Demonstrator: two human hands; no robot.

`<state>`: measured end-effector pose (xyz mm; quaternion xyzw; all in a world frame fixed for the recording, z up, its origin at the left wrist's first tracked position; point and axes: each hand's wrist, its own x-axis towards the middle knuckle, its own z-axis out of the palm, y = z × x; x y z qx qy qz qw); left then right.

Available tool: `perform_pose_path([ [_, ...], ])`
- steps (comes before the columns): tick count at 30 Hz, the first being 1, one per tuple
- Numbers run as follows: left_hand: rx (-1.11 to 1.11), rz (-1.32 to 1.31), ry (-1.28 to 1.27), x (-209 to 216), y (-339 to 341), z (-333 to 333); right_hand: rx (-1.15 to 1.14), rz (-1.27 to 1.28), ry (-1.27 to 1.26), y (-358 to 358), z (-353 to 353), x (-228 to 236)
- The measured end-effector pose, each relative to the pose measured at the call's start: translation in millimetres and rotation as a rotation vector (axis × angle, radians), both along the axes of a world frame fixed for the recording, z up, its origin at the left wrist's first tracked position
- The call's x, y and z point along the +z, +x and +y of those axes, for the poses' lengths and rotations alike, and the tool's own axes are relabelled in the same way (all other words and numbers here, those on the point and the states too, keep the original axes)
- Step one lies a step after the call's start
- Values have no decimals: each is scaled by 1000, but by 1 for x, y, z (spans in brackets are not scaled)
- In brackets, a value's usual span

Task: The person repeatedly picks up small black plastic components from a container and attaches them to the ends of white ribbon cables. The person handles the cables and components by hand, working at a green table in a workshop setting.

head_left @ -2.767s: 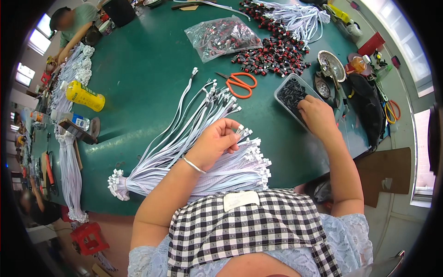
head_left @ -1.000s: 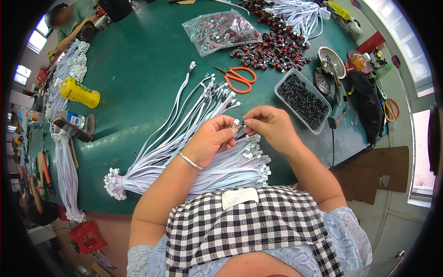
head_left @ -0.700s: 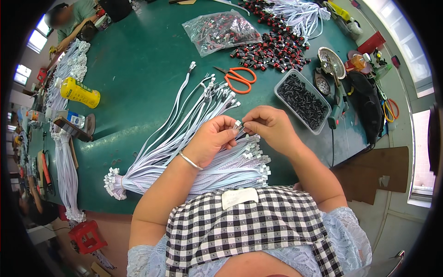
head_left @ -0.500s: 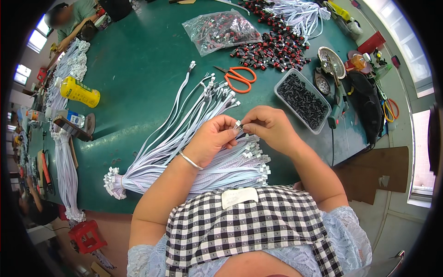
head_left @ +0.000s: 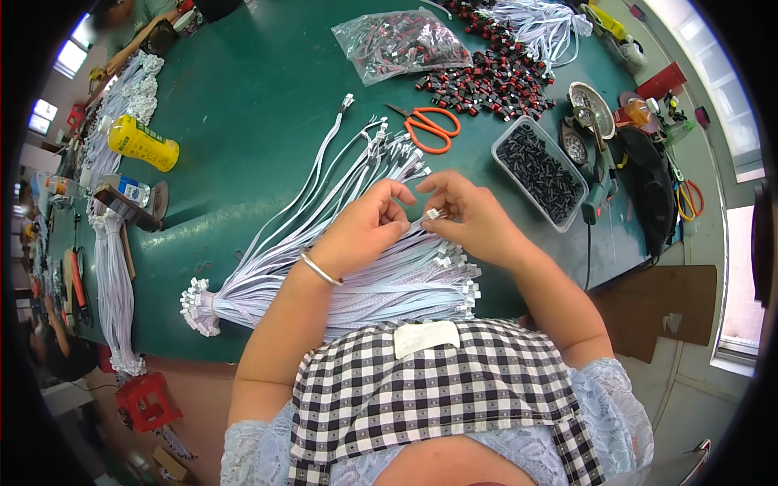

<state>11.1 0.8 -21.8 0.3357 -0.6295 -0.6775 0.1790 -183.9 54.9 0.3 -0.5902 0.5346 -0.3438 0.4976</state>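
Observation:
A bundle of flat white cables (head_left: 284,271) fans out across the table under my hands, tied at its left end, with small white connectors on the loose ends. My right hand (head_left: 474,215) pinches one white connector (head_left: 434,215) between thumb and fingers. Just to its left, my left hand (head_left: 365,225) is curled with thumb and forefinger apart, and nothing shows between them. Orange-handled scissors (head_left: 433,130) lie beyond my hands. Right of them, a clear plastic tub (head_left: 538,172) holds many short black tubes.
A clear bag of parts (head_left: 397,44) and a pile of red and black pieces (head_left: 494,85) lie at the back. A glue gun (head_left: 598,190) and a metal bowl (head_left: 590,105) are at right. A yellow bottle (head_left: 142,143) lies at left, near another person.
My hands have moved apart; the left fingers have come off the white connector, which is now at my right fingertips. The whole view has shifted slightly.

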Motion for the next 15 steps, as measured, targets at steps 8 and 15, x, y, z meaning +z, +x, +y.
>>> perform_pose_path([
  [8,181,-218,-507,22,-13,-16,-125,163,-390,-26,-13,7],
  [15,191,-601,-891,0,-14,-64,-125,1206,-437,-108,11,28],
])
